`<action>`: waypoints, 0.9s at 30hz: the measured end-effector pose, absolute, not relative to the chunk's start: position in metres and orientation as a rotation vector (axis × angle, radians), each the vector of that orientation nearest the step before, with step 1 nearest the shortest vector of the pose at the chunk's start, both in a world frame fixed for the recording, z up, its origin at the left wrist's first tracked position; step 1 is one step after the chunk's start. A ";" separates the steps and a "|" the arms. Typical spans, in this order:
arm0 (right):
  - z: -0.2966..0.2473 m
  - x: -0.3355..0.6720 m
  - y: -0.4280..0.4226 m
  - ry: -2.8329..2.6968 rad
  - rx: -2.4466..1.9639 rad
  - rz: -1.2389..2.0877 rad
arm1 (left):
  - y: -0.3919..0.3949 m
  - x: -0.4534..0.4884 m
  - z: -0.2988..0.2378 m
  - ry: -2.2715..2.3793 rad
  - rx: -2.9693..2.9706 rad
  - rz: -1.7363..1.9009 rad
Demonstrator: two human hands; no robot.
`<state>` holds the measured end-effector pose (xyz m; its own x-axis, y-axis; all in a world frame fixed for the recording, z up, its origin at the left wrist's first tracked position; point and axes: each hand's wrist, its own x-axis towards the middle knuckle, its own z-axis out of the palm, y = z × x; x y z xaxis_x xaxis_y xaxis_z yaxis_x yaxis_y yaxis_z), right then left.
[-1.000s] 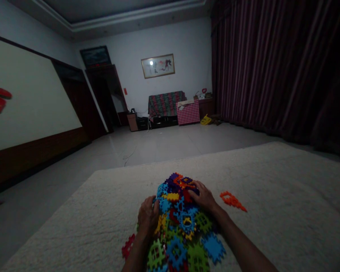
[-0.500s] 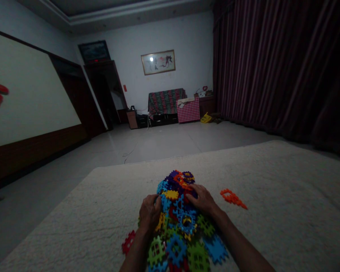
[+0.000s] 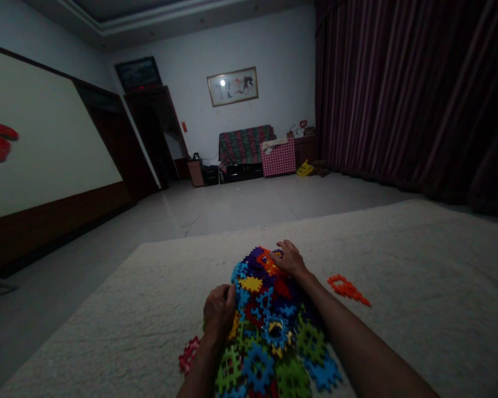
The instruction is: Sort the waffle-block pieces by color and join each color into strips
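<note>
A long heap of toothed plastic building pieces (image 3: 258, 367) in green, blue, yellow, red, purple and orange lies on the pale mat in front of me. My left hand (image 3: 219, 308) is curled against the heap's left side, near a yellow piece (image 3: 251, 284); whatever its bent fingers grip is hidden. At the far right end, my right hand (image 3: 291, 258) has its fingers apart, reaching over orange pieces (image 3: 267, 262) and purple ones. A red piece (image 3: 188, 355) shows beside my left forearm.
A joined orange piece (image 3: 348, 289) lies apart on the mat (image 3: 419, 260), right of my right forearm. Beyond the mat's far edge is tiled floor with a thin cable (image 3: 191, 224). Cloth-covered furniture (image 3: 245, 145) stands by the back wall, and dark curtains (image 3: 369, 99) hang at right.
My right hand has moved forward along the heap to its far end, and its fingers have lifted and spread. My left hand stays at the left side.
</note>
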<state>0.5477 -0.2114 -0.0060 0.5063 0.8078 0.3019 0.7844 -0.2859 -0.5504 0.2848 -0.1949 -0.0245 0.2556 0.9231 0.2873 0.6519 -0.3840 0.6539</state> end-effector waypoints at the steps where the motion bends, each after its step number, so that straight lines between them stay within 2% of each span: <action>1: -0.006 0.549 -0.203 -1.279 -2.141 0.088 | -0.195 0.285 -0.024 1.428 2.131 0.914; 7: -0.002 0.546 -0.181 -1.398 -2.323 0.348 | -0.195 0.284 -0.024 1.446 2.146 0.878; 13: 0.004 0.539 -0.191 -1.603 -2.196 0.362 | -0.195 0.284 -0.025 1.446 2.120 0.895; 18: 0.011 0.535 -0.199 -1.694 -2.066 0.448 | -0.192 0.284 -0.030 1.410 2.067 1.044; 27: 0.018 0.520 -0.211 -1.568 -1.896 0.415 | -0.188 0.285 -0.037 1.378 2.025 1.122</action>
